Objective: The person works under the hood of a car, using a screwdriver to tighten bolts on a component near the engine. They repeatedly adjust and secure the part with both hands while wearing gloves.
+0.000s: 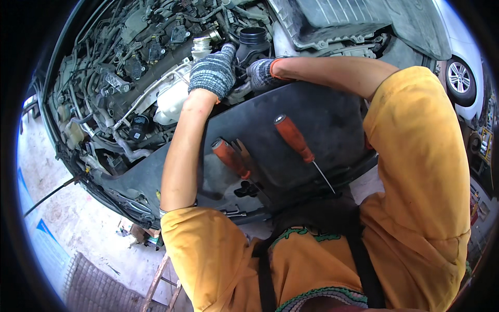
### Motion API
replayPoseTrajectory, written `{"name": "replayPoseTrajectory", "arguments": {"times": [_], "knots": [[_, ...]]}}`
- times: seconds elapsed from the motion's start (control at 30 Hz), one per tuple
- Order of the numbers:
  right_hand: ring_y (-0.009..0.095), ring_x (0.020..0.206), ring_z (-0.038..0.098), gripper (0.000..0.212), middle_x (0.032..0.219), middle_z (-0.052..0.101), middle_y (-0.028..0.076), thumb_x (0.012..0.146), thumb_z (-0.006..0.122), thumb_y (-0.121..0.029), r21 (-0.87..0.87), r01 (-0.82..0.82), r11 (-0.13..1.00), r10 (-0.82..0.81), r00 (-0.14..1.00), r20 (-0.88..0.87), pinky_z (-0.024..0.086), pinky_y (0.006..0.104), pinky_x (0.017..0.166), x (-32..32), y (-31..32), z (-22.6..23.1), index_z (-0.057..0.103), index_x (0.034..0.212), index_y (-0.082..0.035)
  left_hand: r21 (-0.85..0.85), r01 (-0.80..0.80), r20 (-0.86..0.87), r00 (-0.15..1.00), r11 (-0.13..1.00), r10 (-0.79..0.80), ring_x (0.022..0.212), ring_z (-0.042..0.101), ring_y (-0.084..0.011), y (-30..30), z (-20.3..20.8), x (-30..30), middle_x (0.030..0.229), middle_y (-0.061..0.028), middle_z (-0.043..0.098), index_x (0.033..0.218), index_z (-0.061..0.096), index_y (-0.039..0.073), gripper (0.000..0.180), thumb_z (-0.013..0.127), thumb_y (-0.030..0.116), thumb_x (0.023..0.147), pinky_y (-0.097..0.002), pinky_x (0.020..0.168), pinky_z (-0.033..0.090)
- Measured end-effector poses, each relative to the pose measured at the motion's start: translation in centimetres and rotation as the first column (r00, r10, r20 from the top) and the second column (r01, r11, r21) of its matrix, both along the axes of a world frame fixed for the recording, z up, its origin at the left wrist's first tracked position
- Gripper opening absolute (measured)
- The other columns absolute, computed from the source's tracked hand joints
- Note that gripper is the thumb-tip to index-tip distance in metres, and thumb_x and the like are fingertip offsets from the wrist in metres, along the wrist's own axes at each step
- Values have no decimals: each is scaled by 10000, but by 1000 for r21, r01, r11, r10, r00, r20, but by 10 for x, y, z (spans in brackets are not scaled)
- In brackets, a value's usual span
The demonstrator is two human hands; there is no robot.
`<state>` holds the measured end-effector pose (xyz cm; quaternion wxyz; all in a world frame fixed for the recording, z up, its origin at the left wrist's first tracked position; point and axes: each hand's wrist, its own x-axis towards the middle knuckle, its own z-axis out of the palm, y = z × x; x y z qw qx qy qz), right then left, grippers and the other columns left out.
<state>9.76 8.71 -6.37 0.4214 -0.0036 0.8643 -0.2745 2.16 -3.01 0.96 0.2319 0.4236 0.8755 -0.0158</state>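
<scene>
Both my hands wear grey-and-white knit gloves with orange cuffs and reach into the car's engine bay. My left hand (213,74) is beside a metal throttle body (207,37), its fingers curled down among the parts. Just right of it, my right hand (261,74) is closed low by the front panel, below a black ribbed intake duct (253,37). What either hand grips is hidden. On the black front panel (249,122) lie two red-handled screwdrivers, a left one (230,157) and a right one (294,138) with its thin shaft toward me.
A large black plastic cover (338,21) sits at the engine bay's right. A white reservoir (172,101) is left of my forearm. Small black pieces (247,189) and a metal socket tool (235,212) lie along the panel's near edge. A white car (462,78) stands at right.
</scene>
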Motion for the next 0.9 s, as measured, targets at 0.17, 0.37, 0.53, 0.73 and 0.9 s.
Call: {"name": "replayPoseTrajectory", "arguments": {"times": [0.17, 0.37, 0.53, 0.73, 0.9], "knots": [[331, 936, 637, 422, 970, 674, 188, 819, 633, -391, -39, 14, 999, -15, 1000, -13, 486, 393, 825, -2, 4, -9, 681, 1023, -25, 137, 86, -15, 996, 987, -85, 819, 642, -386, -12, -15, -7, 906, -206, 661, 1114, 570, 130, 251, 491, 273, 923, -480, 699, 499], [315, 969, 626, 523, 1032, 665, 180, 813, 643, -504, -50, 39, 998, -38, 999, 23, 477, 382, 857, 0, 8, 2, 678, 1059, -43, 167, 174, 24, 983, 970, -181, 864, 634, -381, -13, -11, -7, 958, -192, 657, 1160, 577, 120, 281, 502, 254, 924, -462, 721, 501], [306, 1006, 618, 648, 1029, 664, 186, 770, 649, -616, -100, 84, 991, -83, 996, 18, 471, 380, 882, 3, 10, 18, 672, 1074, -44, 259, 218, 130, 958, 941, -257, 1003, 595, -374, -19, -2, 1, 1087, -211, 621, 1118, 597, 63, 256, 528, 196, 910, -432, 815, 483], [304, 1017, 614, 548, 1074, 650, 191, 803, 643, -517, -50, 40, 998, -38, 999, 39, 468, 376, 892, -1, 7, 19, 669, 1092, -52, 203, 162, 98, 978, 966, -185, 942, 613, -394, -11, 1, -5, 1027, -232, 632, 1149, 583, 76, 281, 519, 224, 920, -456, 775, 490], [292, 949, 626, 388, 1032, 667, 160, 819, 603, -363, 37, -7, 999, 7, 1000, -13, 475, 378, 859, -5, 7, -12, 682, 1051, -62, 42, 274, 29, 961, 961, -276, 1023, 614, -351, 13, -2, -20, 1103, -176, 642, 1225, 562, 107, 407, 530, 60, 822, -419, 846, 493]]}}
